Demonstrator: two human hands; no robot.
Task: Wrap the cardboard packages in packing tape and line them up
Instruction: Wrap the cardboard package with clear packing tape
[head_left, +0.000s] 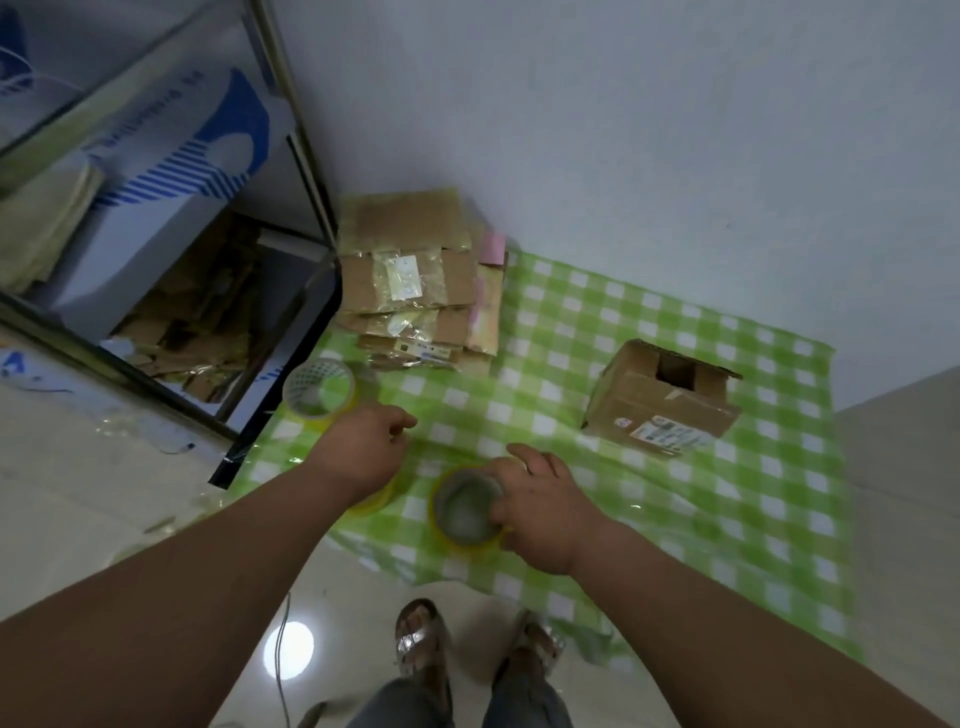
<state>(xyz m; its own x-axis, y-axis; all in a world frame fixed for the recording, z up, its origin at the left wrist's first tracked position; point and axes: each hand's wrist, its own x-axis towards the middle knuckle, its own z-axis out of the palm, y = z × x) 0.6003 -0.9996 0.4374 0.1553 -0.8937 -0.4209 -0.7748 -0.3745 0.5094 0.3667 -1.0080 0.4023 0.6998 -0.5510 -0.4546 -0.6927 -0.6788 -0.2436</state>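
Three tape rolls we count on the green checked cloth spread on the floor: one yellow roll stands apart, one sits mostly hidden under our left hand, one is held at its rim by our right hand, fingers curled. Left fingers are loosely bent; whether they grip, we cannot tell. One brown cardboard box, flaps partly open, bears an unreadable label. One stack of taped flat packages lies by the wall; printing illegible.
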